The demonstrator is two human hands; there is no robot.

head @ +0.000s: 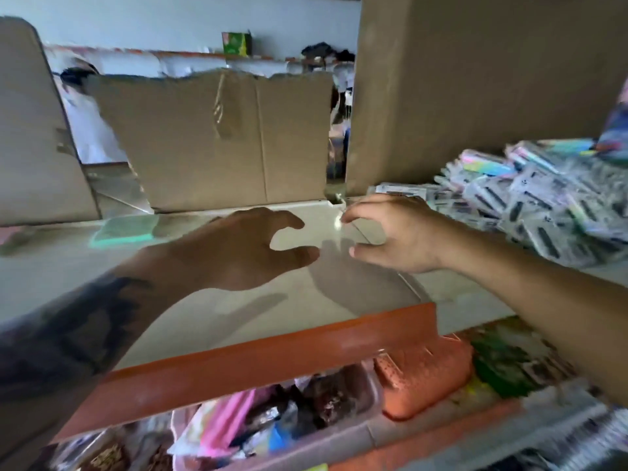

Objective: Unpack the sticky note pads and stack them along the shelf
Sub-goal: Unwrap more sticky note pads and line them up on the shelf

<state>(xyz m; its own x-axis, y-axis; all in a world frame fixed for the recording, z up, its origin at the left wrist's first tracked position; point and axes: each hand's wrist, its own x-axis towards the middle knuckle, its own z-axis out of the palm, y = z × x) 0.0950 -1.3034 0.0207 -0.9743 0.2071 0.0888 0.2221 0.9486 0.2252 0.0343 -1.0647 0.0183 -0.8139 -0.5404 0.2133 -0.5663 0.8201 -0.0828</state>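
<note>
Shelf mid-span bare; one green pad near back edge. Left hand and right hand both released, hovering, probably between pads. Next: fetch another.

Bare shelf lay open at centre; cardboard blocked the far side, packets the right.
</note>
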